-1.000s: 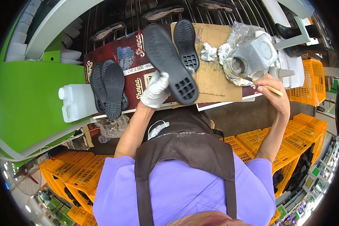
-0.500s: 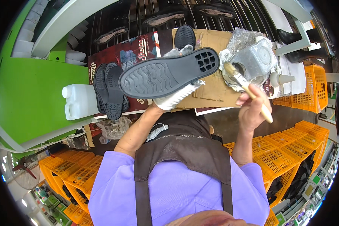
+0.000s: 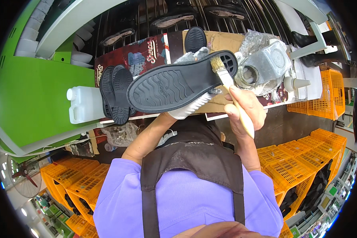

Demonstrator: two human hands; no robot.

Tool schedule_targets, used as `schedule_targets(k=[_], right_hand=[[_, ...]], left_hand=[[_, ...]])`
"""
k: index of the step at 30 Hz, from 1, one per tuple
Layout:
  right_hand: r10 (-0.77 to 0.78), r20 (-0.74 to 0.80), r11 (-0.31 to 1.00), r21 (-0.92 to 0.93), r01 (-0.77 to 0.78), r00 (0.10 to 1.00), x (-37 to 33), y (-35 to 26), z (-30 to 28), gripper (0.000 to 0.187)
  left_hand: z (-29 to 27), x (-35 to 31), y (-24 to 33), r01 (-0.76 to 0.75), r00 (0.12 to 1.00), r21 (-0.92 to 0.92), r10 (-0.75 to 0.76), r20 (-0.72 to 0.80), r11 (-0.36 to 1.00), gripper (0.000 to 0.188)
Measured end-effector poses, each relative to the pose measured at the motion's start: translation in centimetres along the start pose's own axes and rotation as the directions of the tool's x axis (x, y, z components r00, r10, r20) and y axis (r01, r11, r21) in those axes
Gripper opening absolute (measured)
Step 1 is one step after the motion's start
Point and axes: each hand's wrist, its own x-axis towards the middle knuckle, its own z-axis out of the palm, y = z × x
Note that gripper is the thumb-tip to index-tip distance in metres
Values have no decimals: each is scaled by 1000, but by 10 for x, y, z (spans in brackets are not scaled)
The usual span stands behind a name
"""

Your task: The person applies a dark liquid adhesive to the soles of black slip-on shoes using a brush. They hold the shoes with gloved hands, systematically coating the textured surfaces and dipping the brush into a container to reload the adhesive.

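A black shoe sole [image 3: 166, 85] lies tread side up across my left hand [image 3: 190, 108]. That hand wears a whitish glove and grips the sole from beneath; most of its fingers are hidden under it. My right hand [image 3: 248, 109] is closed around the pale wooden handle of a paintbrush [image 3: 225, 77]. Its bristles touch the sole near the honeycomb pattern at the right end. Just right of the sole lies a cloudy plastic container [image 3: 271, 59], tilted, with a round opening and plastic wrap about it.
More black soles [image 3: 117, 91] lie at the left beside a white jug [image 3: 85, 105]; another sole [image 3: 195, 39] rests on the cardboard [image 3: 222, 39]. Black boots [image 3: 172, 16] stand on the roller rack behind. A white nozzle bottle [image 3: 296, 83] lies at right. Orange crates [image 3: 289, 158] stack behind me.
My right hand has brought the paintbrush left, from the container's opening onto the sole's right end. The sole has shifted slightly to the right with my left hand.
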Motion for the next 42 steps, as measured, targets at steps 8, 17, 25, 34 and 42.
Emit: schedule_targets(k=[8, 17, 25, 34, 42], right_hand=[[-13, 30, 999, 36, 12, 999, -6, 1, 17, 43], [-54, 51, 997, 58, 51, 997, -6, -3, 31, 36], [-94, 57, 994, 57, 90, 994, -7, -5, 40, 33], [-86, 66, 990, 121, 78, 994, -6, -10, 48, 33], [-69, 74, 979, 195, 53, 995, -10, -8, 49, 31]], left_hand=[[4, -8, -11, 299, 954, -325, -290, 77, 897, 70], [8, -11, -27, 34, 994, -546, -87, -71, 837, 74], [12, -13, -34, 62, 969, -895, -243, -53, 442, 51], [19, -36, -68, 235, 951, -859, -291, 105, 456, 38], [27, -56, -96, 366, 921, -800, -307, 239, 475, 27]])
